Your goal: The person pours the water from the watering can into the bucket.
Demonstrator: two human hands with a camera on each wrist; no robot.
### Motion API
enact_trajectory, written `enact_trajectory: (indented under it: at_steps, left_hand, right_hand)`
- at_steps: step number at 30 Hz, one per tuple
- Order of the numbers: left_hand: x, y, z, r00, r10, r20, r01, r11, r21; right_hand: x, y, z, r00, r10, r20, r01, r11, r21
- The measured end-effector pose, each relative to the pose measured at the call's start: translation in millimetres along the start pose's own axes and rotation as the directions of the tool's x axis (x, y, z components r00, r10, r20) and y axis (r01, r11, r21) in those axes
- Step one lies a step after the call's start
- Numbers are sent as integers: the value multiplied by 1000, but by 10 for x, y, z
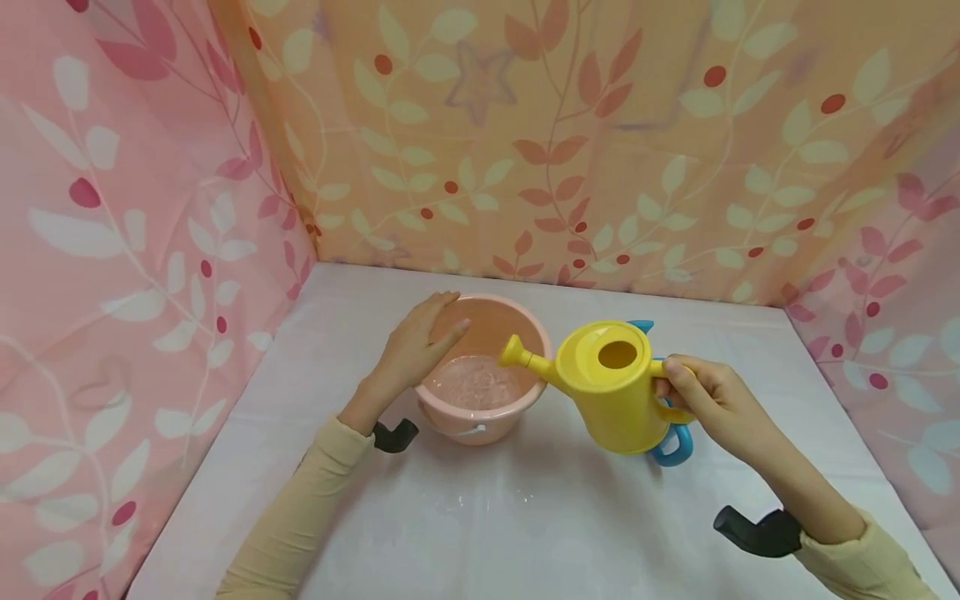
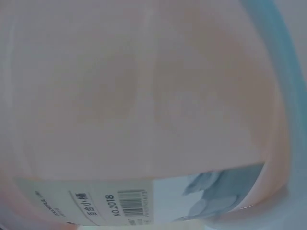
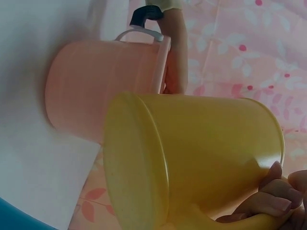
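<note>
My right hand [image 1: 708,400] grips the handle of a yellow watering can [image 1: 611,408], its fingers curled around it. The can's spout reaches over the right part of a pink bucket [image 1: 480,425], and the can leans slightly towards it. Rippled clear water [image 1: 476,382] lies in the bucket. At the bucket's left rim is my left hand [image 1: 416,342], fingers stretched along the rim and thumb extended over the opening. The left wrist view shows the bucket's side close up, with a printed label [image 2: 129,203]. In the right wrist view, the watering can [image 3: 211,148] hides part of the bucket.
Behind the yellow can stands a blue object with a looped handle [image 1: 677,448], mostly hidden. A few water drops [image 1: 461,500] lie on the white tabletop [image 1: 480,550] in front of the bucket. Patterned cloth [image 1: 480,167] encloses the back and both sides.
</note>
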State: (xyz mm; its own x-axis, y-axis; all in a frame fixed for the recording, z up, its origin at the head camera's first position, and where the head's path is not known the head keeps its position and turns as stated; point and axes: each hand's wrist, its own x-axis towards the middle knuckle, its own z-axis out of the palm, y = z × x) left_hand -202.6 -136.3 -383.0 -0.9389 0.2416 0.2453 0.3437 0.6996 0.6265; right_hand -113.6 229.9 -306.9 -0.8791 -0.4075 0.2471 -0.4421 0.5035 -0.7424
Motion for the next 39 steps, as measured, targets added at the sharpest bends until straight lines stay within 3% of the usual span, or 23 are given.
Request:
enact_trajectory:
  at_steps: [23,39]
  left_hand:
    - [1,-14,29,999,-10,-31,10,1000,2]
    - [-8,8,19,1000,-7,-29,7,1000,10]
  right_hand:
    - [23,-31,-20,1000,8,17,-8,1000,-27]
    - [16,-76,-11,997,72,13,-71,993,-93]
